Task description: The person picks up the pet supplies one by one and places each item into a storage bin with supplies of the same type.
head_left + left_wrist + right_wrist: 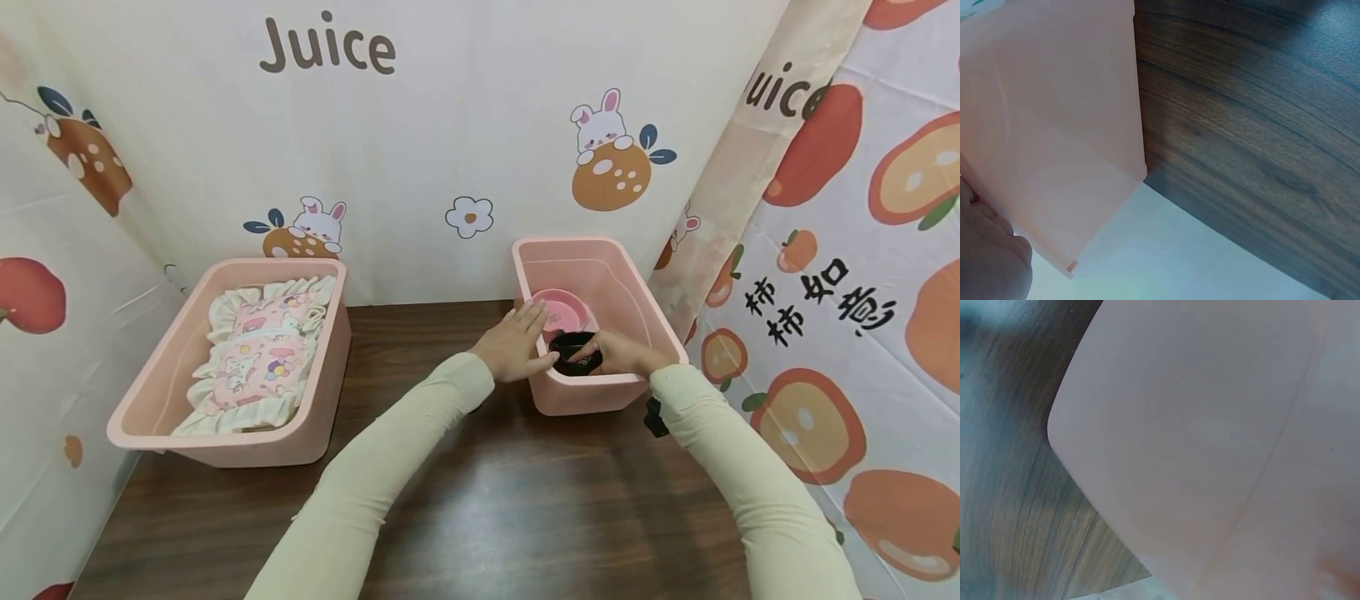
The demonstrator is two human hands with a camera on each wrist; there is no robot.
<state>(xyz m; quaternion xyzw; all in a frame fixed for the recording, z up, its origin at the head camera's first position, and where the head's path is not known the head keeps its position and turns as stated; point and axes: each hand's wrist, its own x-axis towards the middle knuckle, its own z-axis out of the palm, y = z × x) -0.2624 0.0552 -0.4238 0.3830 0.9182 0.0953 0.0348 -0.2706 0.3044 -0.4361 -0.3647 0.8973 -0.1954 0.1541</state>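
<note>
On the right, a pink bin holds a round pink dish and a small black bowl. Reaching over the bin's right side, my right hand pinches the black bowl, thumb and fingers at its wall. My left hand rests on the bin's left rim with its fingers fairly straight, the thumb close to the black bowl. In the left wrist view, part of that hand shows at the rim. The bin's outer wall fills most of the right wrist view, so the grasp is hidden there.
A second pink bin stands at the left, containing folded ruffled fabric with a pink cartoon print. Both bins are on a dark wooden table. Printed curtains enclose the back and sides.
</note>
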